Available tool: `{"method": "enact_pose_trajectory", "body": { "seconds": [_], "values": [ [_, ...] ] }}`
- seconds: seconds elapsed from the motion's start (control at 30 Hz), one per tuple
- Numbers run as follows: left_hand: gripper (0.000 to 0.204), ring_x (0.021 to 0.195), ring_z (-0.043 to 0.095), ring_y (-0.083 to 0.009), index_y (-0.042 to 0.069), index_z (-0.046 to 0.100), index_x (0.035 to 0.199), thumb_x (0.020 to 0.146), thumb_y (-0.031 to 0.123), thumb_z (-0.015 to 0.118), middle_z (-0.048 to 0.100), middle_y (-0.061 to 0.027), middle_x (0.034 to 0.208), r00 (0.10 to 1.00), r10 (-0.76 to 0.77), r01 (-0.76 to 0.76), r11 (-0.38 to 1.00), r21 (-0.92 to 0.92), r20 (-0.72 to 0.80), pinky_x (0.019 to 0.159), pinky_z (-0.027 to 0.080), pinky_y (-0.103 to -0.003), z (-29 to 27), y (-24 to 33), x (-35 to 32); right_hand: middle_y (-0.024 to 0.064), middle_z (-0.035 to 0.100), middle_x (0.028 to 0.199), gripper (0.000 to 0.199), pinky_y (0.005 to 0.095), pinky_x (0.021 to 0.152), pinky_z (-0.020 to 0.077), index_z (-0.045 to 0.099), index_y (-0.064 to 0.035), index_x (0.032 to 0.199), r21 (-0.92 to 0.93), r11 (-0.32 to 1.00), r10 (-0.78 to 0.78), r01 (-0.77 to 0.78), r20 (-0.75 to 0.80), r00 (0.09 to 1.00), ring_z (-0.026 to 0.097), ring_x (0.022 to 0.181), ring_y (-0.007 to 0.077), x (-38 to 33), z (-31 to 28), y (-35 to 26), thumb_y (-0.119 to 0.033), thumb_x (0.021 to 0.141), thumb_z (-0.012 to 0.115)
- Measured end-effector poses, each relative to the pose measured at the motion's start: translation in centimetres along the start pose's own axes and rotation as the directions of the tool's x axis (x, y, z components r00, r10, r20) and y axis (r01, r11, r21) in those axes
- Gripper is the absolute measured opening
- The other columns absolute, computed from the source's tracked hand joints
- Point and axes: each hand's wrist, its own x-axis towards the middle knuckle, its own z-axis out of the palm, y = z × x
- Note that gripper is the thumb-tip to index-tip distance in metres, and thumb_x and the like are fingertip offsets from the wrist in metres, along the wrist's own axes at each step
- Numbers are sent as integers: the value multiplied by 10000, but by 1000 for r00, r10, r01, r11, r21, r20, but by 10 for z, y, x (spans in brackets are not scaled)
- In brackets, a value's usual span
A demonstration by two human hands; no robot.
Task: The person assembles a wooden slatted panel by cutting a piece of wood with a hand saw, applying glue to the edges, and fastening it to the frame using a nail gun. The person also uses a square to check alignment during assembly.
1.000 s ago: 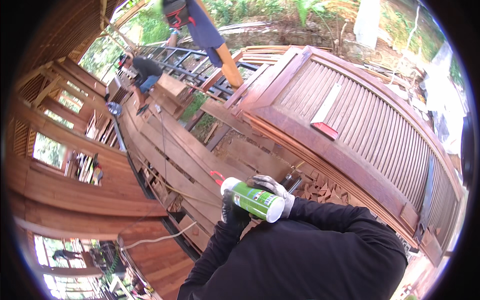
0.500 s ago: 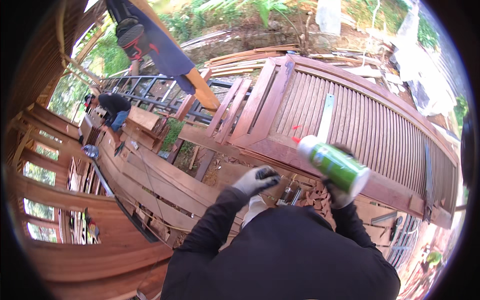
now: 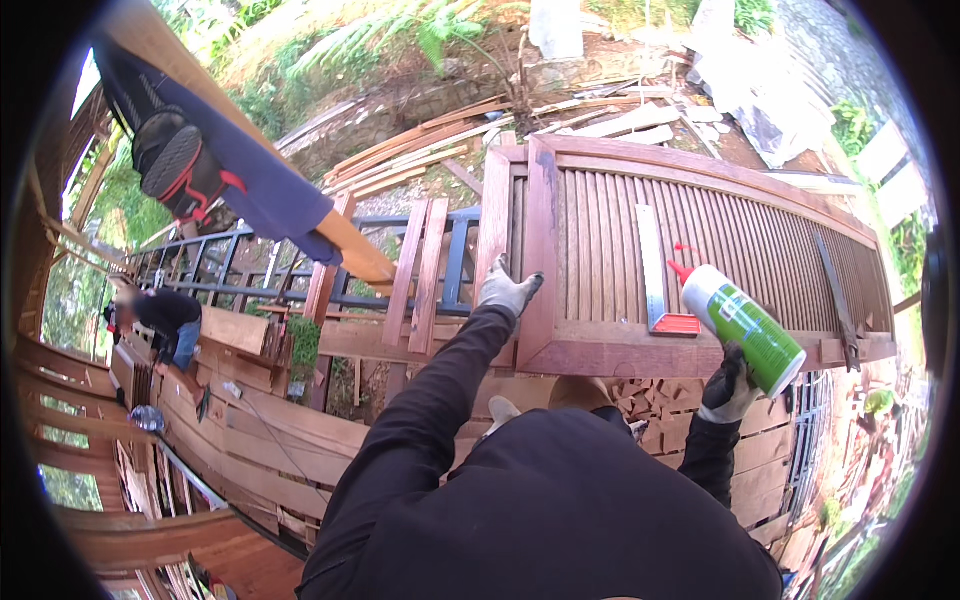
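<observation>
Open-air timber workspace, seen from above the wearer's head. The working surface is a reddish-brown louvred panel [image 3: 620, 350] lying flat, its slats [image 3: 600, 245] bordered by a broad smooth frame. The right hand [image 3: 732, 390], gloved, has its fingers closed around a green-and-white bottle [image 3: 750, 340] near the base; the bottle is tilted above the panel's near side, its red nozzle [image 3: 681, 271] directed up and to the left. The left hand [image 3: 510, 292], also gloved, is spread — thumb apart from the fingers — over the panel's left end (contact with the wood cannot be told). On the slats rests a square [image 3: 652, 270] with a pale blade and a red stock; farther right lies a long dark tool [image 3: 838, 300]. Below the near edge, small wood offcuts [image 3: 660, 405] are heaped on plank flooring [image 3: 270, 460]. At upper left, a slanting post [image 3: 360, 255] carries blue cloth [image 3: 245, 170] beside a black-and-red item [image 3: 180, 175]; a co-worker [image 3: 170, 320] bends over boards at far left. Behind — loose lumber [image 3: 430, 145], pale sheeting [image 3: 755, 100] and greenery [image 3: 430, 35].
</observation>
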Motion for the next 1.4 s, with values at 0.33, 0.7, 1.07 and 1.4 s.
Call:
{"method": "enact_pose_trajectory", "body": {
  "seconds": [0.33, 0.7, 1.07, 1.4],
  "values": [
    [1149, 1340, 532, -381, -47, 261, 1540, 744, 540, 845, 498, -283, 1462, 988, -152, 139, 951, 275, 27, 1108, 451, -409, 46, 45, 45, 206, 537, 1413, 510, 371, 993, 483, 436, 81, 1420, -167, 986, 54, -29, 144, 988, 577, 1229, 290, 4, 2, 28, -23, 943, 585],
    [1093, 1303, 578, -371, -58, 330, 1504, 749, 555, 829, 565, -288, 1406, 972, -218, 181, 935, 303, 90, 1088, 457, -404, 29, 53, 44, 150, 564, 1342, 500, 308, 943, 488, 471, 78, 1397, 81, 977, 177, -196, 197, 964, 595, 1138, 212, 61, 51, 80, 24, 918, 607],
    [995, 1300, 570, -344, -27, 405, 1473, 730, 470, 844, 558, -245, 1407, 991, -126, 128, 903, 409, -33, 1086, 464, -405, -2, 24, 29, 147, 552, 1324, 572, 390, 905, 577, 391, 44, 1452, 259, 898, 291, -357, 259, 921, 602, 1157, 257, 74, 85, 116, -135, 965, 633],
    [951, 1243, 595, -376, 10, 439, 1440, 693, 417, 865, 584, -238, 1355, 998, 54, -39, 936, 349, -33, 1037, 490, -440, -44, -31, -76, 194, 562, 1327, 559, 516, 962, 592, 406, 1, 1452, 438, 778, 432, -450, 146, 890, 614, 1202, 339, 72, 60, 152, -151, 973, 651]
  ]
}}
